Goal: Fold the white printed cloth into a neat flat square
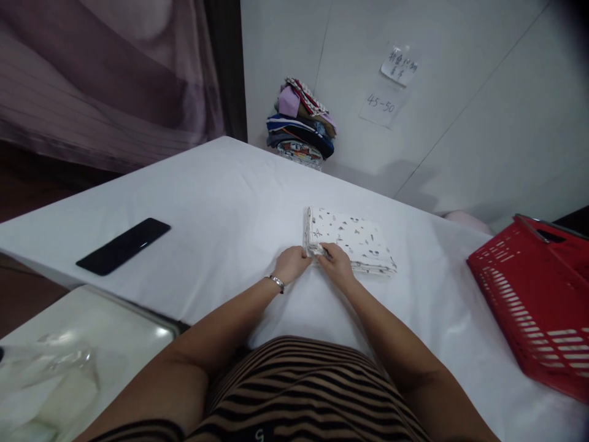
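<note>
A white cloth with small dark prints (352, 236) lies folded into a layered rectangle on the white-covered table (221, 202). Its near left corner is pinched by my right hand (335, 263), thumb and fingers closed over the layers. Just left of that corner, my left hand (293, 264) has its fingers closed at the cloth's edge. What exactly those fingertips grip is partly hidden. A silver bracelet (276, 282) circles my left wrist.
A black phone-like slab (124, 245) lies on the table's left. At right stands a red plastic basket (534, 301). Folded clothes (301, 126) are stacked beyond the far edge, by a wall with paper notes (399, 64). Clear plastic (59, 374) lies on a pale surface at lower left.
</note>
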### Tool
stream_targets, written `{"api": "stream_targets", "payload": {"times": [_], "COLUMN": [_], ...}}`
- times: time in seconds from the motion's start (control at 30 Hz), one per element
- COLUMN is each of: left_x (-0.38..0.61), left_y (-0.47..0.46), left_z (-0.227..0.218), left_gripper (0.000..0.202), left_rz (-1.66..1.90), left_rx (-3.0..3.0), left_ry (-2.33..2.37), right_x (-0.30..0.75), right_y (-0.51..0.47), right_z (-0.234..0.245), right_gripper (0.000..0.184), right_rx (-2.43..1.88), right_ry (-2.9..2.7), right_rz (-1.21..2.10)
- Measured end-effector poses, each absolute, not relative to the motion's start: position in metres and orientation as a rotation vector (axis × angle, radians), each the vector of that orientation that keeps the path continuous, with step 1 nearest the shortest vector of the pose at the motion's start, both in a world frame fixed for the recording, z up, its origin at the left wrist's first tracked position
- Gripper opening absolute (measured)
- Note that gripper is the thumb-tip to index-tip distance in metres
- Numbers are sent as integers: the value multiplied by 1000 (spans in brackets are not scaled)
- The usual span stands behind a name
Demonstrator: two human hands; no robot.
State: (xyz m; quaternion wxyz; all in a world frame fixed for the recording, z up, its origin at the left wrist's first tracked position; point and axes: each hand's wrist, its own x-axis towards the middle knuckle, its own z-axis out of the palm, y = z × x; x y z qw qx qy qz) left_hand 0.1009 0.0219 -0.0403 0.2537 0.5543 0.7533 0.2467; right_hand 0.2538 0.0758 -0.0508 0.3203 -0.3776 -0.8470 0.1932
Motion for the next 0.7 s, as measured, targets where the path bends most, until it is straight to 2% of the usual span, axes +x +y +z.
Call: {"api": "stream_targets", "payload": {"times": [0.4,0.6,0.7], "left_x": [101,104,104], "left_y": [22,20,19], "left_z": [-46,-42,-39], "left_gripper": [12,8,19], "left_rz": [996,1081,1111], "left_rx": [960,888,866], "left_ry": [1656,1572,1582], "right_x": [252,251,252], "right_y": [70,69,67], "right_z": [-56,-54,-57], "right_gripper": [28,27,29], "right_rx": [-920,-934,-916], "right_ry": [-2254,-2306,-2353], "right_rz": [322,269,241]}}
